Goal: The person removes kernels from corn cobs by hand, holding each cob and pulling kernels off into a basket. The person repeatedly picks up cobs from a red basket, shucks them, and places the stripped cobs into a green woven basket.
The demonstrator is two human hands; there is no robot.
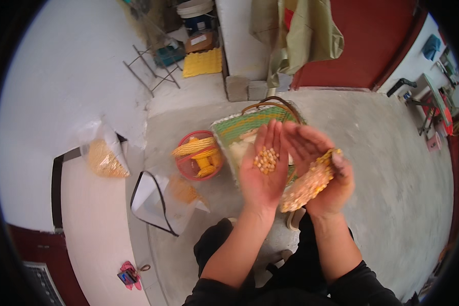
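Observation:
Loose corn kernels (pixel 266 160) lie in the cupped palm of my left hand (pixel 261 179). Beside it, my right hand (pixel 331 187) holds a mostly stripped corn cob (pixel 308 185) under the thumb, with some yellow kernels still along its edge. Both hands are raised above a green and yellow woven basket (pixel 233 128) with brown handles, which holds pale material partly hidden by my hands. Left of the basket, a red-rimmed plastic basket (pixel 178 164) contains several yellow corn cobs (pixel 194 146). Nearer to me, an open bag (pixel 149 208) with a black rim has loose kernels (pixel 183 190) in it.
A clear bag of kernels (pixel 105 160) rests at the left on a pale ledge (pixel 95 206), where a phone (pixel 127 276) lies on a pink cloth. A metal rack (pixel 153 70) and a bucket (pixel 195 15) stand at the back. My feet are just below my hands.

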